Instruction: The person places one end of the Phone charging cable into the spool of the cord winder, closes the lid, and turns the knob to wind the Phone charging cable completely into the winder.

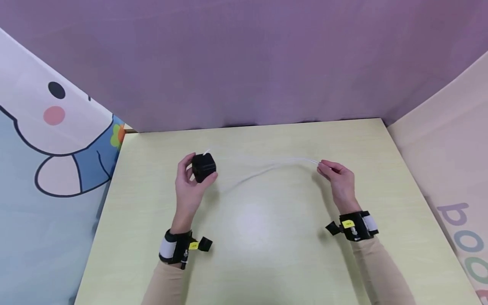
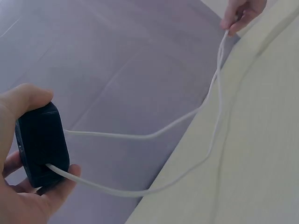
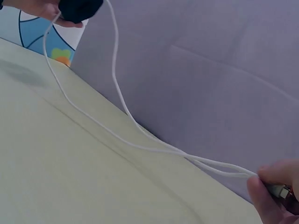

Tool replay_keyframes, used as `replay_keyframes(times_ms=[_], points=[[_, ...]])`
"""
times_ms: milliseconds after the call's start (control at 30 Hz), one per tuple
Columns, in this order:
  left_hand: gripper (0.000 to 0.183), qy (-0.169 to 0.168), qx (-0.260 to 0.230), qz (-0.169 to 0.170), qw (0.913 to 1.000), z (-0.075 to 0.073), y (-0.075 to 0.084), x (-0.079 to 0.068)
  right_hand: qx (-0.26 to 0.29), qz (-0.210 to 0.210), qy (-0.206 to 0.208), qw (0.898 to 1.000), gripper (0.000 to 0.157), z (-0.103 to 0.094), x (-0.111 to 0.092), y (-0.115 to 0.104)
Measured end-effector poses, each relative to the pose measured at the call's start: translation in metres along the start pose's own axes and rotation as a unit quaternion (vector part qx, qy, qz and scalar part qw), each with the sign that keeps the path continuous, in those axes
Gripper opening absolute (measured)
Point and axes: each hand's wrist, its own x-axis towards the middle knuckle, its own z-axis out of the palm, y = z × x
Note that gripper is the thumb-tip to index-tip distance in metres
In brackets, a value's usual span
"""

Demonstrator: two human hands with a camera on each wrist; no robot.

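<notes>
White cable (image 2: 124, 192) was strung in two slack strands between the person's hands, above the pale table (image 1: 259, 254). By the left hand (image 1: 189, 195) a black block (image 1: 203, 167) was gripped, its body clasped between the thumb on one side and the fingers on the other, the spread kept only as wide as the block itself. The block was held up over the far left part of the tabletop. One strand was seen to emerge from an opening in its face, the other from its far side. By the right hand (image 1: 341, 182) the two strands were pinched together, thumb and fingertips closed on them, and a connector with a metal tip (image 3: 281, 191) was shown just beyond the thumb. Between the hands the strands were crossed near the right one. Both wrists were banded with black straps (image 1: 358, 226). Behind the table a purple cloth (image 1: 244, 63) was hung.
</notes>
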Motion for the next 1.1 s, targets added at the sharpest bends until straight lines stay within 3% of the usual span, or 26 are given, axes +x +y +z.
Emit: replay_keyframes(times_ms=[167,300,400,600,733,933,1100], points=[[0.08,-0.024,0.048,0.058,0.9969,0.023,-0.002,-0.006,0.028,0.026,0.039,0.998,0.02,0.021,0.003,0.012],[0.082,-0.056,0.097,0.104,0.9882,0.041,-0.01,-0.012,0.031,0.043,0.053,0.997,0.015,0.038,0.004,0.021],[0.082,-0.088,0.153,0.14,0.9742,0.054,-0.019,-0.016,0.026,0.052,0.056,0.997,0.018,0.051,0.004,0.027],[0.082,-0.151,0.257,0.197,0.9341,0.072,-0.037,-0.021,-0.004,0.052,0.043,0.998,0.026,0.072,0.006,0.039],[0.083,-0.178,0.288,0.202,0.9191,0.08,-0.046,-0.023,-0.039,0.05,0.029,0.998,0.035,0.078,0.007,0.044],[0.081,-0.22,0.325,0.184,0.9012,0.09,-0.058,-0.026,-0.101,0.042,0.012,0.994,0.035,0.081,0.007,0.051],[0.076,-0.242,0.372,0.193,0.8752,0.095,-0.066,-0.027,-0.148,0.027,-0.006,0.989,0.034,0.083,0.006,0.055]])
